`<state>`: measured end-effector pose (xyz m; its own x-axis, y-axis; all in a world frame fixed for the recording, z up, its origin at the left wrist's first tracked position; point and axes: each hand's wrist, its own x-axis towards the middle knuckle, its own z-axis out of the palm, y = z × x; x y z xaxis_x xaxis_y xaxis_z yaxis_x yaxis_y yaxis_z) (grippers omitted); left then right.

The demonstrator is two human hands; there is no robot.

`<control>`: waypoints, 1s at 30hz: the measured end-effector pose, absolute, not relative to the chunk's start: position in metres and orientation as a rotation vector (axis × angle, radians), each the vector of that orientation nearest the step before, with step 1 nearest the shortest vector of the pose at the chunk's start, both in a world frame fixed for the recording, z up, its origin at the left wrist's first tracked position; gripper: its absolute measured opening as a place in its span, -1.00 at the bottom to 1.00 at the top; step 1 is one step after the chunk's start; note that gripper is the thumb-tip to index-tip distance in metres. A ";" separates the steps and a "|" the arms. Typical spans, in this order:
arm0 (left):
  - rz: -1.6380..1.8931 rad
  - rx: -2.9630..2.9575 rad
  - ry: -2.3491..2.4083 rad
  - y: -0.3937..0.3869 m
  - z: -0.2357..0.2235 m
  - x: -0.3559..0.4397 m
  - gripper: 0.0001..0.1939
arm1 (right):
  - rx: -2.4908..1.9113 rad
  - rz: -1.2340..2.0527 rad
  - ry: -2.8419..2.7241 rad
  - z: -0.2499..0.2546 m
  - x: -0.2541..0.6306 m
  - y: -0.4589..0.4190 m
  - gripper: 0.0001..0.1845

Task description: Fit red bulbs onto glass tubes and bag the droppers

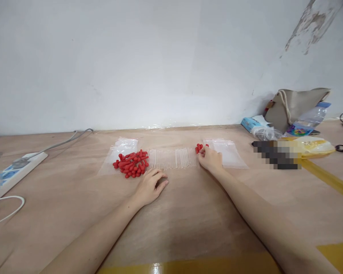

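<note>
A pile of small red rubber bulbs [132,164] lies on a clear plastic bag [117,154] left of centre on the wooden table. A row of clear thin tubes [173,158] stretches to the right of the pile. My left hand [149,186] rests on the table just in front of the pile, fingers loosely curled, holding nothing. My right hand [209,158] sits at the right end of the tube row, fingers closed beside a few red bulbs [199,147]. Whether it grips one is hidden. A second clear bag [228,152] lies just right of that hand.
A white power strip [15,169] with a grey cable lies at the left edge, with a white cord [8,207] near it. At the right stand a beige drawstring bag [295,106], a plastic bottle [313,118], a blue packet [250,123], a yellow packet [314,146] and yellow tape lines.
</note>
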<state>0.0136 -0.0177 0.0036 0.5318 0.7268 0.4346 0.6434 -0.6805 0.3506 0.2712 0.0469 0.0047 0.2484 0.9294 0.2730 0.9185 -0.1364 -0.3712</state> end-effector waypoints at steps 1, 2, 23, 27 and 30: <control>0.846 2.619 1.184 -0.018 0.004 0.013 -0.86 | -2.058 0.022 -1.691 0.004 0.271 0.047 -0.84; 0.845 2.620 1.186 -0.018 0.004 0.013 -0.86 | -2.045 0.014 -1.700 0.003 0.270 0.046 -0.83; 0.814 2.611 1.190 -0.018 0.002 0.014 -0.86 | -2.127 -0.091 -1.959 0.005 0.255 0.038 -0.73; 0.825 2.665 1.287 -0.018 0.003 0.013 -0.83 | -2.177 -0.095 -1.877 0.005 0.253 0.039 -0.70; 0.938 2.749 1.621 -0.013 0.010 0.004 -0.81 | -2.113 -0.088 -1.765 0.009 0.257 0.037 -0.69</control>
<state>0.0043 -0.0132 0.0098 0.3712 0.7469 0.5517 0.8505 -0.5119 0.1207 0.2568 0.0374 0.0087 0.2076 0.9345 0.2892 0.9587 -0.1355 -0.2502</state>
